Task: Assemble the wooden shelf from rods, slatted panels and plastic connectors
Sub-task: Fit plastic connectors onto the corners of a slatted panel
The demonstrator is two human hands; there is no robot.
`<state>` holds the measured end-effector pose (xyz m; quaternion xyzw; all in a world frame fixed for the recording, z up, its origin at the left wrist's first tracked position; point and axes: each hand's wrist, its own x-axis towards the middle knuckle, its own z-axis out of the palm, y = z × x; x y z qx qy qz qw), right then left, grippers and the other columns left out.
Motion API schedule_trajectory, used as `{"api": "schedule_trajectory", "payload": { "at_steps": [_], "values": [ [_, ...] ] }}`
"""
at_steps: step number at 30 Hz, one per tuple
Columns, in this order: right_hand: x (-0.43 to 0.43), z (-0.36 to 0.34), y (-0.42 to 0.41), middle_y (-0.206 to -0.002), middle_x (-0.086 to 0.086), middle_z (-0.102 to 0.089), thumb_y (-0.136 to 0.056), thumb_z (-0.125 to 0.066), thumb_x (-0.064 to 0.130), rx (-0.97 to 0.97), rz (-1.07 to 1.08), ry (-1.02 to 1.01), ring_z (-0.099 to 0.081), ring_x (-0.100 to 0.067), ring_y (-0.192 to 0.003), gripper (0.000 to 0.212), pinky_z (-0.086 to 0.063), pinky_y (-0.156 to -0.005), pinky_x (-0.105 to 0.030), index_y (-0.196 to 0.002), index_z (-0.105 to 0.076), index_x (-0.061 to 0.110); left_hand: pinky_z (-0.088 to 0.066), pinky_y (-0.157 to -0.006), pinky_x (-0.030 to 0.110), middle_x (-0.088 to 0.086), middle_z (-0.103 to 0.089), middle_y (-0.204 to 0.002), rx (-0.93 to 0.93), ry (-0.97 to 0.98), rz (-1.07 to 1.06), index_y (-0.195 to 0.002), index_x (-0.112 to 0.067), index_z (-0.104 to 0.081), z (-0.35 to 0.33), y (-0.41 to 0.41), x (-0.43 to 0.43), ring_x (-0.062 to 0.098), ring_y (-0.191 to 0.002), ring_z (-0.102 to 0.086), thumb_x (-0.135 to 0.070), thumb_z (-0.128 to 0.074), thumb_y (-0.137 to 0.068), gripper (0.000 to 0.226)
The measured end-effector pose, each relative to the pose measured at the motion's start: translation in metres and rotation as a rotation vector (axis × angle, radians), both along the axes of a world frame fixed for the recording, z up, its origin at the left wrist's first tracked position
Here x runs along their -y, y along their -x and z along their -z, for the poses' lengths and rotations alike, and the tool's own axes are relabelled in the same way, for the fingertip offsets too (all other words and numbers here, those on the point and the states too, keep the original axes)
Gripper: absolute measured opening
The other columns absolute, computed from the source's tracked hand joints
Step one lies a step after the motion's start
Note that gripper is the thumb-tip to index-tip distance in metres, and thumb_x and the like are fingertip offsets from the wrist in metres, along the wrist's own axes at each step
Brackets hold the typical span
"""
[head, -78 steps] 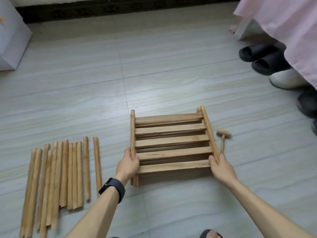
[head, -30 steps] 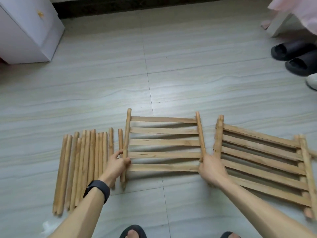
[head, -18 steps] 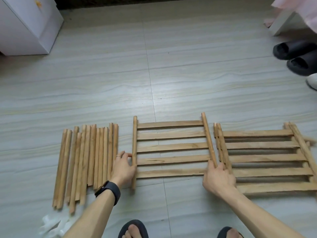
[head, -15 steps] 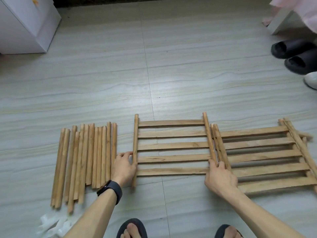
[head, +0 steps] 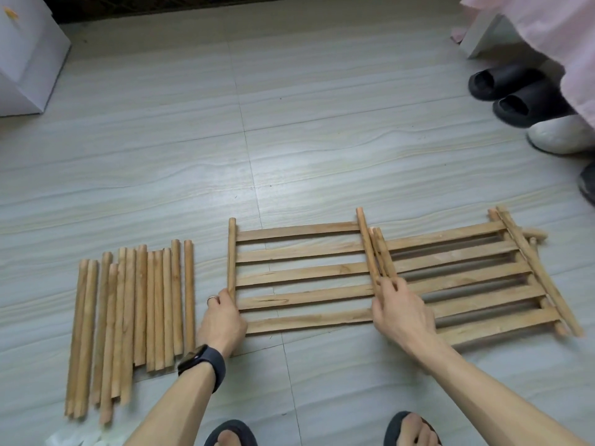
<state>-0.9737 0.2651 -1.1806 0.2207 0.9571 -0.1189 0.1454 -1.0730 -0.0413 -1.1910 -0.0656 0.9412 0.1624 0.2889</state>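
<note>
both hands are on one slatted panel [head: 299,272] that lies flat on the floor [head: 289,140]. left hand [head: 222,320] is wrapped round the near end of the panel's left side rod [head: 231,252]. right hand [head: 402,313] lies over the near end of the right side rod, with its fingers [head: 394,286] reaching over the rods there; if it grips or just rests i cannot tell. the hands are well apart, one at each side of the panel. on the right lies a pile of more panels [head: 467,284], a bit crooked, and its left rods sit just beside the first panel's right rod. on the left, near the left hand, loose rods [head: 135,310] lie side by side on the floor. the left wrist has a dark watch [head: 201,360] and one finger has a ring [head: 211,298]. far off on the right are two black slippers [head: 515,88] and a white shoe [head: 560,135] by a pink cloth [head: 547,27]. a white box [head: 25,53] stands at the far left
</note>
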Motion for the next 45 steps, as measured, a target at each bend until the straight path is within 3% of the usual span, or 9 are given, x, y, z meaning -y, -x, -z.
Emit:
{"api": "schedule_trajectory", "payload": {
  "at_steps": [4,10,16,19,24,28,32,37,45],
  "values": [
    [-0.075,-0.010,-0.002,-0.135,-0.013,-0.050,-0.096,-0.056,0.036,-0.246,0.245,-0.010,-0.049,-0.032,-0.119,0.043,-0.047,-0.087,-0.042,-0.133,-0.053,0.014,-0.043,-0.105,0.043,0.018,-0.027,-0.158,-0.122,0.078,0.249,-0.157,-0.013,-0.020,-0.018,0.012,-0.027,0.036,-0.139,-0.034,-0.017,-0.047,-0.097,0.066],
    [-0.210,-0.005,-0.040,-0.160,-0.019,-0.024,-0.095,-0.054,0.051,-0.036,0.815,0.018,-0.018,-0.038,-0.148,0.079,-0.020,-0.119,-0.053,-0.154,-0.025,0.008,-0.043,-0.110,0.040,0.006,-0.031,-0.161,-0.158,-0.100,0.683,-0.158,-0.028,-0.022,-0.031,0.013,-0.129,0.026,-0.142,-0.037,-0.036,-0.049,-0.101,0.064],
    [-0.226,0.015,-0.087,-0.154,-0.014,-0.025,-0.087,-0.045,0.077,0.150,0.713,-0.092,-0.029,-0.038,-0.137,0.095,-0.033,-0.109,-0.054,-0.156,-0.021,0.017,-0.041,-0.113,0.044,0.011,-0.026,-0.163,0.052,-0.263,0.829,-0.156,-0.052,-0.011,-0.009,-0.038,-0.209,0.031,-0.142,-0.041,-0.060,-0.044,-0.098,0.066],
    [-0.217,0.020,-0.101,-0.152,-0.014,-0.026,-0.085,-0.037,0.084,0.175,0.775,-0.113,-0.029,-0.037,-0.134,0.098,-0.035,-0.105,-0.055,-0.155,-0.017,0.020,-0.045,-0.110,0.039,0.013,-0.004,-0.169,0.127,-0.228,0.855,-0.156,-0.054,-0.006,0.002,-0.073,-0.224,0.033,-0.138,-0.048,-0.063,-0.041,-0.098,0.068],
    [-0.204,0.022,-0.105,-0.157,-0.015,-0.018,-0.094,-0.030,0.074,0.219,0.841,-0.116,-0.023,-0.037,-0.139,0.091,-0.032,-0.109,-0.054,-0.160,-0.011,0.014,-0.039,-0.116,0.045,0.012,0.024,-0.166,0.127,-0.168,0.866,-0.153,-0.057,0.009,0.006,-0.098,-0.223,0.038,-0.150,-0.024,-0.055,-0.046,-0.097,0.079],
    [-0.171,0.017,-0.084,-0.166,-0.015,-0.013,-0.101,-0.043,0.047,0.025,0.572,-0.111,-0.010,-0.036,-0.151,0.068,-0.021,-0.118,-0.056,-0.158,-0.023,0.016,-0.042,-0.112,0.040,0.005,0.012,-0.169,0.183,-0.227,0.809,-0.154,-0.055,0.009,0.001,-0.089,-0.223,0.036,-0.146,-0.034,-0.048,-0.051,-0.096,0.084],
    [-0.095,0.007,-0.052,-0.168,-0.007,-0.013,-0.099,-0.046,0.050,-0.091,0.265,0.031,-0.008,-0.029,-0.152,0.068,-0.022,-0.119,-0.054,-0.158,-0.026,0.023,-0.045,-0.108,0.038,0.004,-0.030,-0.164,0.184,-0.234,0.740,-0.160,-0.040,-0.012,-0.013,-0.058,-0.194,0.028,-0.139,-0.045,-0.040,-0.050,-0.098,0.072],
    [0.005,-0.001,-0.027,-0.168,-0.007,-0.017,-0.098,-0.044,0.048,-0.118,-0.218,0.088,-0.008,-0.027,-0.155,0.064,-0.016,-0.124,-0.046,-0.156,-0.033,0.024,-0.046,-0.107,0.044,0.000,-0.035,-0.158,0.085,-0.023,0.659,-0.155,-0.028,-0.032,-0.034,-0.018,-0.087,0.026,-0.136,-0.046,-0.034,-0.048,-0.101,0.057],
    [0.104,0.020,-0.004,-0.170,0.002,0.014,-0.100,-0.042,0.047,0.237,-0.642,0.097,0.010,-0.032,-0.156,0.068,-0.008,-0.124,-0.054,-0.160,-0.010,0.041,-0.045,-0.094,0.032,0.006,-0.054,-0.136,-0.201,-0.161,-0.275,-0.133,-0.020,-0.058,-0.048,-0.049,0.113,0.021,-0.119,-0.055,-0.029,-0.053,-0.101,0.034]
  ]
}}
